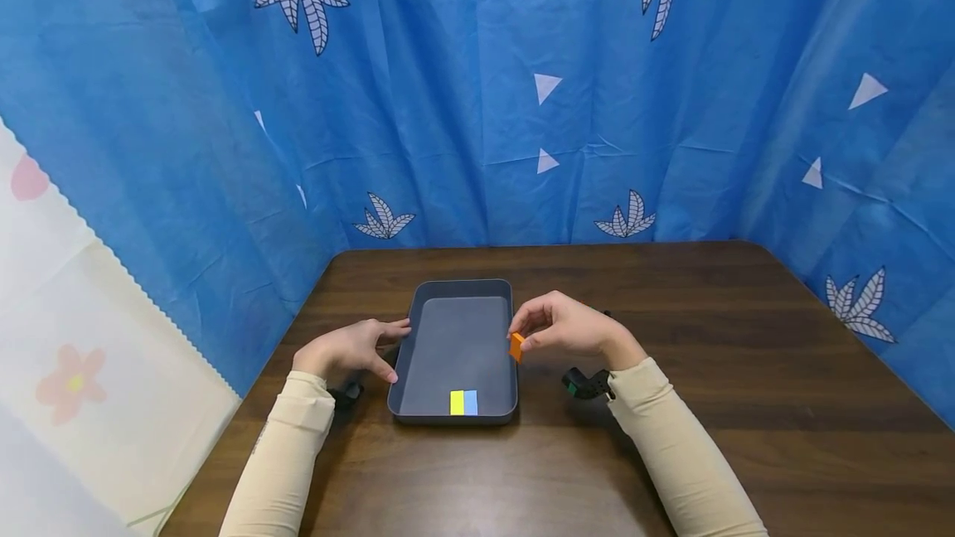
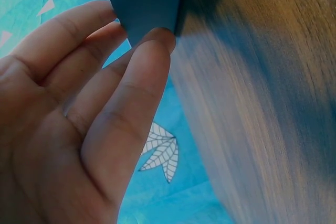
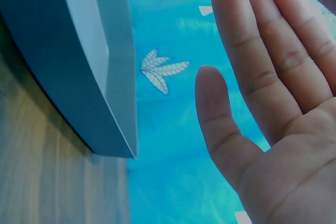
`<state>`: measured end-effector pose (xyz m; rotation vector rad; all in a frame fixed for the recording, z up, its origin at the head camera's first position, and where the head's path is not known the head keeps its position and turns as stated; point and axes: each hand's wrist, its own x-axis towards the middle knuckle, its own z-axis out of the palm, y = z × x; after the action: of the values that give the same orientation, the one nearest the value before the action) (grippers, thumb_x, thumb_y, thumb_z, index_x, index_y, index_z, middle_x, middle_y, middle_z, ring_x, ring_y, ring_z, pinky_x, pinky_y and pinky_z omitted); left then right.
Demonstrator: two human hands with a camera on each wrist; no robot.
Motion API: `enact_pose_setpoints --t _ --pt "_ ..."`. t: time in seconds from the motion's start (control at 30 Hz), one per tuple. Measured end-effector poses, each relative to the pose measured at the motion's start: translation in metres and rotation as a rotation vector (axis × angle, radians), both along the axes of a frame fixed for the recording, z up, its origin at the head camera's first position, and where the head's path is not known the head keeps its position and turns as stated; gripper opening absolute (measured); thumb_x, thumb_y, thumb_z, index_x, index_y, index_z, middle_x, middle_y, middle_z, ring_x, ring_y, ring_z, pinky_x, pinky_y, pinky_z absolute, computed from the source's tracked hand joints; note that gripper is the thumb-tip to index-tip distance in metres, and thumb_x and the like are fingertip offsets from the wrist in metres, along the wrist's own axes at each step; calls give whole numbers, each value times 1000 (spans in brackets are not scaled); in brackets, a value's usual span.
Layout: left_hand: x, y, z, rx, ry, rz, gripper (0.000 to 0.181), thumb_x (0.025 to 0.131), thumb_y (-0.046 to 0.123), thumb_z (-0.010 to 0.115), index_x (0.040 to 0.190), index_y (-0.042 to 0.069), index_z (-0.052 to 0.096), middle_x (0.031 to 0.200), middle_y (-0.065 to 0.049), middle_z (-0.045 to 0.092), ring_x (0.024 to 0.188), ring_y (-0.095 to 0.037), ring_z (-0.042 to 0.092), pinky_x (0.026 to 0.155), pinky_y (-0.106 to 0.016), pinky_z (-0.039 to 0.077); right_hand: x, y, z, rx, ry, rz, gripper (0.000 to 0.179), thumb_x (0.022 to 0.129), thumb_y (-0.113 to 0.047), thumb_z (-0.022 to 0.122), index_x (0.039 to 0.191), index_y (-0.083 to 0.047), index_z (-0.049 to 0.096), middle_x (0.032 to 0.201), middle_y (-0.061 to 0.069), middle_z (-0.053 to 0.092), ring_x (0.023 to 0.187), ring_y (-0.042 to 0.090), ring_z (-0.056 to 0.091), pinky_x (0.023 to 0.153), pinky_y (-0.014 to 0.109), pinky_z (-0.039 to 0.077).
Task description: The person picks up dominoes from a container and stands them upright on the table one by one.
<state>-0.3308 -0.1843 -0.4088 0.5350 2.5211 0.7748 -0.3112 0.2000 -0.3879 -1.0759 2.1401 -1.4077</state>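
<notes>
A dark grey rectangular tray lies on the table between both hands. Thumb and fingers of my left hand are spread along its left rim; in the left wrist view the fingertips are right at the tray's outer wall. My right hand pinches a small flat orange block just over the tray's right rim. The right wrist view shows only an edge of this block, at the top. Inside the tray, against the near wall, a yellow block and a light blue block stand side by side.
The dark brown wooden table extends well to the right of the tray. A blue curtain with leaf prints hangs behind it, and a pale flowered cloth hangs on the left. Black wrist mounts sit beneath the sleeves.
</notes>
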Motion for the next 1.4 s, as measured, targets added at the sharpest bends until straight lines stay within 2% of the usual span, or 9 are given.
enact_pose_setpoints --t 0.1,0.23,0.37,0.47,0.63,0.7,0.87,1.13,1.4 --pt "1 -1 0 -4 1 -10 93 75 20 88 154 9 40 166 -6 27 151 -36 29 114 -54 39 -1 7 3 -9 6 -41 23 91 -8 72 111 3 69 102 18 73 91 38 68 86 47 60" --pt "0 -1 1 -19 19 -36 94 75 21 88 153 7 40 166 -8 27 150 -37 29 113 -54 40 -3 18 8 -15 16 -102 23 91 -10 73 111 1 70 102 18 73 90 32 68 83 37 61" --pt "-1 0 2 -15 13 -35 94 75 21 88 154 7 39 166 -8 26 151 -38 28 114 -54 39 -3 32 13 -8 47 -168 24 92 -14 73 111 -2 70 101 15 73 84 26 67 74 31 60" --pt "-1 1 2 5 -10 -13 94 75 19 88 154 8 38 166 -7 27 151 -37 28 114 -54 39 -2 45 16 -12 73 -211 25 92 -15 72 112 0 69 100 15 73 79 20 67 69 30 59" --pt "-1 1 2 13 -21 11 95 74 18 88 155 10 39 166 -6 27 151 -36 29 114 -55 39 2 67 21 -16 86 -296 26 93 -15 72 113 1 69 102 18 73 83 22 70 74 32 61" --pt "-1 0 2 -1 -2 -6 95 74 19 89 154 9 39 166 -7 28 150 -37 31 113 -54 41 4 76 22 -11 90 -334 27 93 -15 72 114 2 68 103 17 73 86 27 70 77 32 61" --pt "-1 -3 2 -8 34 -64 94 74 20 89 153 4 40 165 -10 28 146 -39 38 108 -49 46 6 99 22 -9 99 -428 30 93 -16 72 115 3 67 102 14 73 92 27 71 84 29 60" --pt "0 -2 1 -3 39 -67 94 74 18 89 153 3 39 165 -11 29 143 -41 41 107 -49 47 5 120 16 52 132 -534 29 93 -15 71 115 4 66 103 14 72 92 17 70 84 21 57" --pt "0 -1 1 -13 39 -51 93 74 20 89 152 4 40 165 -10 29 144 -38 41 109 -49 46 5 132 7 109 136 -610 31 95 -19 70 118 2 67 105 16 72 90 15 69 84 19 55"
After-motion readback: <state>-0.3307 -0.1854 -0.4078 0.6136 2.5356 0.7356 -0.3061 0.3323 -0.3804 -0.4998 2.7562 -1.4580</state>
